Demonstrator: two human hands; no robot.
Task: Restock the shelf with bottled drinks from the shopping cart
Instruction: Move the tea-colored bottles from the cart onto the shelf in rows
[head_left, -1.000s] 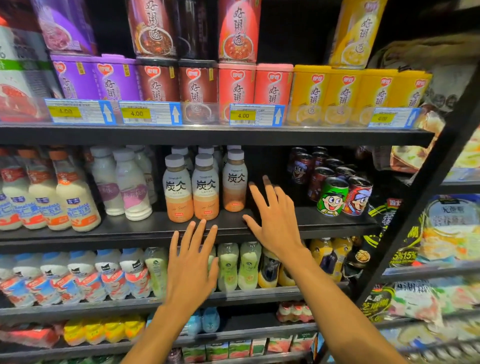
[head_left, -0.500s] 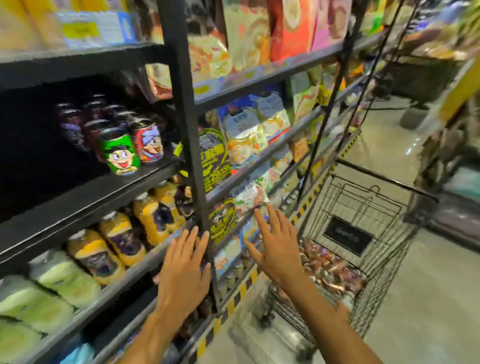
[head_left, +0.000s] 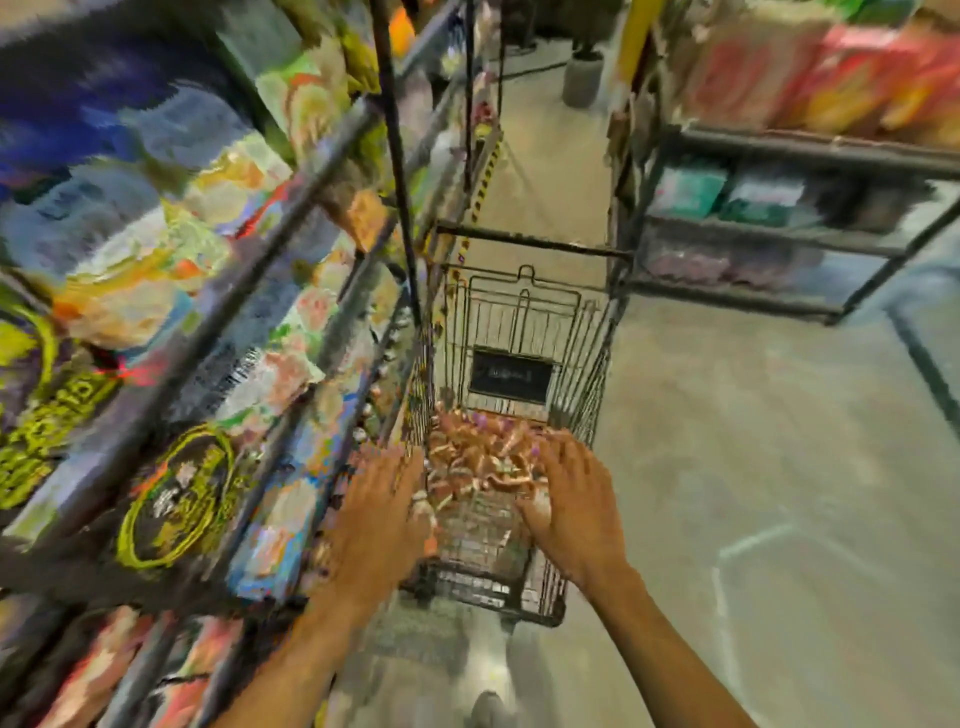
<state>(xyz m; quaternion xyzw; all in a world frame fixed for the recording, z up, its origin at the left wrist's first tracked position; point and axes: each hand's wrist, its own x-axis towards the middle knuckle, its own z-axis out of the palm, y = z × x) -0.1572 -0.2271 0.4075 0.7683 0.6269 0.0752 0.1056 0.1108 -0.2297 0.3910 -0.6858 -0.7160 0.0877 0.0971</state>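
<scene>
Count: one shopping cart (head_left: 519, 322), wire, standing in the aisle just beside the shelf (head_left: 208, 322). Two hands are in view. The bottled drinks (head_left: 478, 457) lie in a heap on the cart floor at its far end. Their number is not countable because motion blur merges them into a copper-pink mass.

Left hand (head_left: 382, 514): over the cart's shelf-side rim, grip spread, fingers straight, holding nothing.
Right hand (head_left: 571, 509): over the cart's opposite rim, grip spread, holding nothing. Whether either hand touches wire or bottles I cannot tell.

One black placard (head_left: 511, 375) hangs on the cart's far wall, text unreadable. One handle bar (head_left: 530, 243) runs across beyond that wall.

Hidden or unclear: the shelf's goods are smeared to colour patches, with no labels legible. The near end of the cart is partly covered by both hands. The cart wheels are not visible.

Room: bare floor (head_left: 727, 467) lies open on the cart's side away from the shelf. A second rack (head_left: 779, 228) stands beyond the cart on that side, near the handle bar's end. The near half of the cart floor is bare wire.
</scene>
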